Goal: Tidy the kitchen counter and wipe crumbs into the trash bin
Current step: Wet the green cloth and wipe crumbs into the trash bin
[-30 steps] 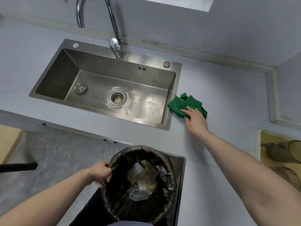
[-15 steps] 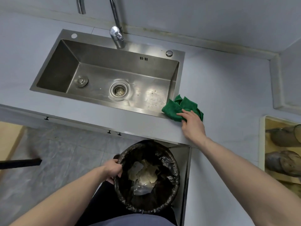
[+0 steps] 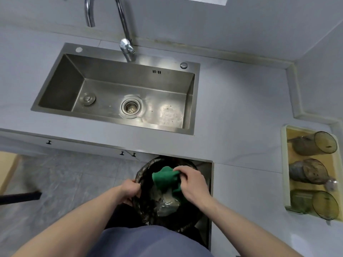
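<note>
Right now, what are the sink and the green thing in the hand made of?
The sink looks like stainless steel with a brushed finish: grey, dull sheen, soft reflections on its floor. The green cloth, gripped by the right hand over the trash bin, seems soft fabric, maybe microfibre: it bunches into folds and looks matte.

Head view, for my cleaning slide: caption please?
Right hand holds green cloth over black-lined trash bin; left hand grips rim.

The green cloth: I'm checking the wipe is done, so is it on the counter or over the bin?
Over the bin: the right hand holds the green cloth above the trash bin.
</note>
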`<state>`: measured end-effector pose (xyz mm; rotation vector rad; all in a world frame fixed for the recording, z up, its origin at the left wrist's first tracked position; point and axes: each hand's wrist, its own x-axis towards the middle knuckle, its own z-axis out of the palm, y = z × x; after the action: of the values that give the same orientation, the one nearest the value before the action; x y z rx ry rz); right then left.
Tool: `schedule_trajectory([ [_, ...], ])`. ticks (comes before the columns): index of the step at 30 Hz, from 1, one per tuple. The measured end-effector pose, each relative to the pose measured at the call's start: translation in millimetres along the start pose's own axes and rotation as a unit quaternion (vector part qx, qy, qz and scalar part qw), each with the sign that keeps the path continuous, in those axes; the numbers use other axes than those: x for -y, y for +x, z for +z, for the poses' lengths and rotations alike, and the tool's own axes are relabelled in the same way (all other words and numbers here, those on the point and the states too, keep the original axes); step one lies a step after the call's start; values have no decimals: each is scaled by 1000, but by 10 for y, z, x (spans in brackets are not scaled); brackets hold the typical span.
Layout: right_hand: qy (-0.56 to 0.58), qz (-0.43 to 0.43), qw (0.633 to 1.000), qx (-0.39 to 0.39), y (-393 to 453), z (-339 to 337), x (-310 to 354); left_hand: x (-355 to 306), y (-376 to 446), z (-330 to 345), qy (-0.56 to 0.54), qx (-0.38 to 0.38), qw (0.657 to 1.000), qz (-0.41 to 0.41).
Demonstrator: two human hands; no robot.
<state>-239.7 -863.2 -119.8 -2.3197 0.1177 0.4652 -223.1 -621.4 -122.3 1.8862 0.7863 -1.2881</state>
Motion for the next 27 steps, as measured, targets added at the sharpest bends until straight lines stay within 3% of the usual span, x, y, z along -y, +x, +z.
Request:
schedule_trajectory([
  [6,53,12,984,-168,478,-1028,-122,-23,-29,-103,6,7,1000,-2],
  [11,26,35,960,-278,789,-1690,-457,-48,-37,-135,14,5,1000,1],
  [13,-11,72,959,-275,843,-1752,-664,-75,-40,-139,17,9,1000,4],
  [17,-89,207,955,-191,668,-1429,-1005,-116,-18,-119,21,9,1000,7],
  [22,-141,180,954,-192,230,-667,-736,-160,73,-131,44,20,999,10],
  [27,-46,147,981,-115,-36,-178,-372,-228,198,-141,86,32,995,25],
])
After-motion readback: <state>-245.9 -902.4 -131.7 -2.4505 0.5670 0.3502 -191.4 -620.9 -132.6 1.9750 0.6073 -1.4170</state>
